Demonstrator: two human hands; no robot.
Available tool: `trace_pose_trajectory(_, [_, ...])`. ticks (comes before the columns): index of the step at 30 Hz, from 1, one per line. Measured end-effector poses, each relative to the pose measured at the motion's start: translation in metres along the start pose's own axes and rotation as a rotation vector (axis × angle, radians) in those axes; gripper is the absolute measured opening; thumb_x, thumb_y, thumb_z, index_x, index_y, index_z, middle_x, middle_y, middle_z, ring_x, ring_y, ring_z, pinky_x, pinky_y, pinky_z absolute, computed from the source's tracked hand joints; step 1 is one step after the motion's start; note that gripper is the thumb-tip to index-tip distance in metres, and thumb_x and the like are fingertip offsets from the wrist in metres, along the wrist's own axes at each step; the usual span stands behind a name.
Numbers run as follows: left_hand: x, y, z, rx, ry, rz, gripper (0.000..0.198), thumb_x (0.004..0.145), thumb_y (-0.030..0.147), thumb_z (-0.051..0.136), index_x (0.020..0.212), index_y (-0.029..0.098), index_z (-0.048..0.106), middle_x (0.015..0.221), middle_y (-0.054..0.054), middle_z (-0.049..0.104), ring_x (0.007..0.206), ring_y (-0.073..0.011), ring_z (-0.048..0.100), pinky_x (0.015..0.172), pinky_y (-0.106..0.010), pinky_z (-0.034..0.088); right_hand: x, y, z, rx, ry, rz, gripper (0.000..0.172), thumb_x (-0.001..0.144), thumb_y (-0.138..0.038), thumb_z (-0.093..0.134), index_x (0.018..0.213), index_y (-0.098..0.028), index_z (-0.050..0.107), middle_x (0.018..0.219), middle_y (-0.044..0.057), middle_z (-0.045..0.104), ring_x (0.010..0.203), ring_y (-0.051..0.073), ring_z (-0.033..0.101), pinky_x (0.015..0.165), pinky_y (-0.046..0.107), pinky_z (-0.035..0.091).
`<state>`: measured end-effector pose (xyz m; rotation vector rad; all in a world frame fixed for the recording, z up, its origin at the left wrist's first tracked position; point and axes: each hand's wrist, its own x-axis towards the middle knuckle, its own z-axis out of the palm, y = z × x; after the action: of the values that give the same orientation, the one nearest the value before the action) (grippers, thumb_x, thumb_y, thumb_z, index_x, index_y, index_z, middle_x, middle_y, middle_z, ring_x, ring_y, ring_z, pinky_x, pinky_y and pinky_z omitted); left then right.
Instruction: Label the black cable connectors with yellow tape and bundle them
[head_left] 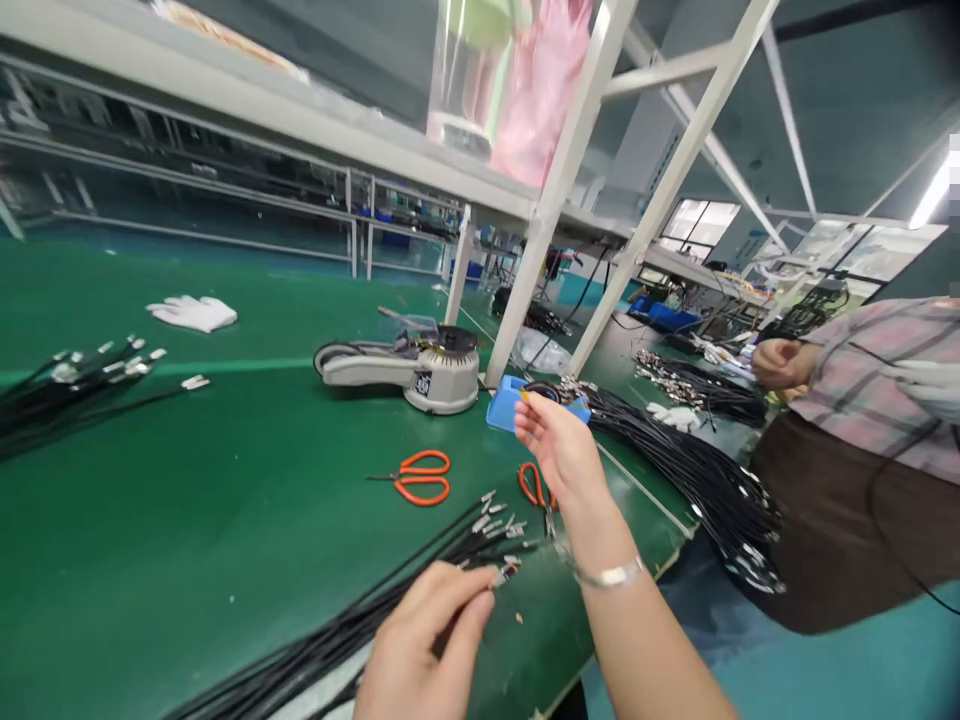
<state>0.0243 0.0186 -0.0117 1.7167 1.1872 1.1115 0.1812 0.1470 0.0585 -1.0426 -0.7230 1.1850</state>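
Note:
My left hand (427,640) is closed in a pinch on the end of a black cable (507,573), whose tip shows a metallic connector. Under and beside it lies a bundle of black cables (341,640) with silvery ends. Raised in front of the blue tray (504,402), my right hand (559,450) pinches a small yellow piece of tape (524,395) between thumb and fingertips. Orange-handled scissors (424,478) lie on the green mat to the left of that hand. A second orange-handled pair (531,485) is partly hidden behind the right wrist.
A round tape dispenser (442,380) stands behind the scissors. At far left are more cables (90,385) and a white glove (193,313). A large cable bundle (675,470) lies right, by a co-worker in a plaid top (870,370). White shelf posts (547,200) rise near the tray.

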Motion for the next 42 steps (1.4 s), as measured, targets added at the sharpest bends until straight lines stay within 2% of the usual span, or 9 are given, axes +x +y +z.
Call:
trace_pose_trajectory(3, [0.002, 0.014, 0.0, -0.07, 0.036, -0.146, 0.024, 0.082, 0.039, 0.054, 0.084, 0.025, 0.073, 0.087, -0.004, 0.069, 0.079, -0.019, 0.064, 0.074, -0.026, 0.053, -0.085, 0.026, -0.051, 0.051, -0.028, -0.032, 0.019, 0.076, -0.033, 0.073, 0.081, -0.015, 0.072, 0.083, 0.006, 0.072, 0.071, 0.014, 0.064, 0.064, 0.023, 0.052])
trace_pose_trajectory(5, [0.003, 0.02, 0.002, -0.106, 0.05, -0.232, 0.025, 0.077, 0.042, 0.058, 0.081, 0.022, 0.072, 0.079, -0.003, 0.068, 0.064, -0.0171, 0.061, 0.063, -0.027, 0.053, -0.13, 0.047, -0.072, 0.036, 0.037, 0.011, 0.025, 0.074, -0.038, 0.074, 0.084, -0.016, 0.073, 0.088, 0.007, 0.073, 0.075, 0.016, 0.065, 0.066, 0.025, 0.052])
trace_pose_trajectory(9, [0.002, 0.024, 0.008, -0.196, 0.05, -0.382, 0.031, 0.069, 0.045, 0.064, 0.084, 0.019, 0.071, 0.065, 0.0, 0.063, 0.047, -0.0122, 0.052, 0.045, -0.023, 0.046, -0.173, 0.074, -0.083, 0.0, 0.002, 0.06, 0.031, 0.075, -0.043, 0.073, 0.093, -0.018, 0.074, 0.104, 0.011, 0.072, 0.091, 0.022, 0.066, 0.077, 0.03, 0.053])
trace_pose_trajectory(12, [0.0, 0.023, 0.011, -0.196, 0.07, -0.31, 0.027, 0.071, 0.04, 0.064, 0.087, 0.019, 0.07, 0.067, 0.0, 0.067, 0.053, -0.0133, 0.057, 0.052, -0.024, 0.049, -0.178, 0.073, -0.078, -0.005, -0.066, 0.039, 0.032, 0.078, -0.043, 0.07, 0.098, -0.019, 0.074, 0.109, 0.011, 0.071, 0.101, 0.024, 0.065, 0.086, 0.033, 0.051])
trace_pose_trajectory(18, [-0.006, 0.016, 0.014, 0.014, 0.171, 0.123, 0.012, 0.08, 0.026, 0.06, 0.082, 0.023, 0.071, 0.082, 0.0, 0.07, 0.078, -0.0144, 0.066, 0.071, -0.023, 0.052, -0.181, 0.065, -0.071, 0.026, -0.138, 0.041, 0.034, 0.08, -0.043, 0.068, 0.105, -0.019, 0.072, 0.113, 0.012, 0.07, 0.107, 0.027, 0.063, 0.09, 0.037, 0.05])
trace_pose_trajectory(20, [-0.007, 0.016, 0.013, 0.017, 0.172, 0.132, 0.01, 0.08, 0.025, 0.06, 0.081, 0.023, 0.07, 0.081, 0.0, 0.07, 0.075, -0.0134, 0.066, 0.069, -0.021, 0.053, -0.183, 0.066, -0.069, 0.037, -0.133, 0.039, 0.035, 0.08, -0.042, 0.069, 0.106, -0.018, 0.072, 0.114, 0.013, 0.07, 0.108, 0.028, 0.063, 0.091, 0.04, 0.051])
trace_pose_trajectory(27, [-0.009, 0.021, 0.014, -0.117, 0.13, -0.041, 0.011, 0.078, 0.028, 0.062, 0.085, 0.022, 0.069, 0.081, 0.001, 0.074, 0.071, -0.0138, 0.07, 0.063, -0.019, 0.056, -0.187, 0.067, -0.066, 0.027, -0.123, 0.034, 0.038, 0.078, -0.043, 0.071, 0.107, -0.018, 0.072, 0.115, 0.014, 0.069, 0.111, 0.031, 0.062, 0.093, 0.044, 0.051])
trace_pose_trajectory(36, [-0.013, 0.011, 0.014, 0.157, 0.216, 0.316, 0.01, 0.084, 0.014, 0.057, 0.081, 0.024, 0.059, 0.074, 0.007, 0.065, 0.066, -0.0059, 0.062, 0.064, -0.011, 0.049, -0.187, 0.065, -0.065, 0.0, -0.176, 0.013, 0.035, 0.083, -0.04, 0.066, 0.11, -0.019, 0.07, 0.118, 0.014, 0.068, 0.111, 0.03, 0.062, 0.093, 0.042, 0.051])
trace_pose_trajectory(42, [-0.013, 0.01, 0.01, 0.24, 0.166, 0.489, 0.018, 0.086, 0.005, 0.052, 0.089, 0.022, 0.058, 0.081, 0.004, 0.064, 0.074, -0.0061, 0.061, 0.072, -0.012, 0.048, -0.188, 0.061, -0.064, 0.023, -0.192, 0.018, 0.035, 0.083, -0.042, 0.066, 0.11, -0.019, 0.071, 0.119, 0.014, 0.067, 0.111, 0.031, 0.062, 0.091, 0.043, 0.053])
